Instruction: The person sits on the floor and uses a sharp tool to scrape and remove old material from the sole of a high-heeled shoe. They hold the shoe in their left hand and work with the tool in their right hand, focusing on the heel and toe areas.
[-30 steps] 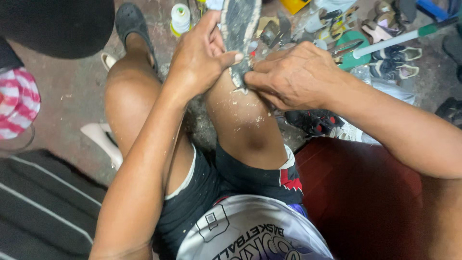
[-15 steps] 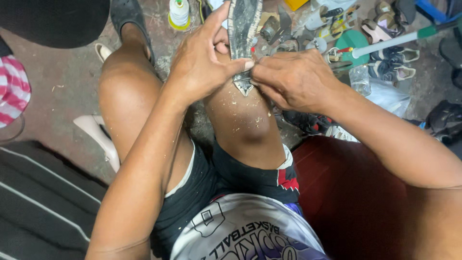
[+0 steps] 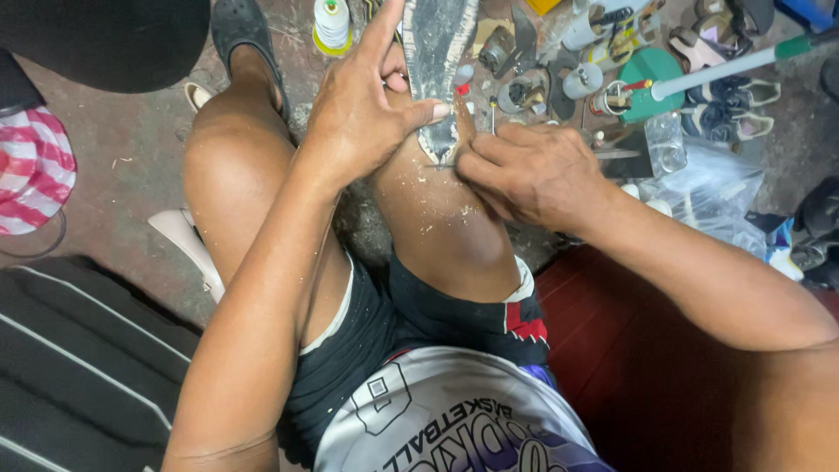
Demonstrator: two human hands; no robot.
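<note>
A dark shoe sole [image 3: 435,52] with a pale, rough edge rests sole-up on my right knee. My left hand [image 3: 363,114] grips it from the left, thumb pressed on its near edge and index finger stretched up along its side. My right hand [image 3: 524,170] is closed around a thin metal needle-like tool [image 3: 440,165] whose tip sits at the sole's near end. Pale crumbs are scattered over my right thigh [image 3: 446,227].
A spool of white thread [image 3: 332,24] stands on the floor beyond my left knee. Tools, small tins, sandals and a green-and-white handle [image 3: 734,63] crowd the upper right. A clear plastic bag [image 3: 708,197] lies at right, a striped cloth [image 3: 31,170] at left.
My left hand has opened its fingers upward along the sole, and my right hand has shifted down to the sole's near end with the tool. The view has shifted slightly.
</note>
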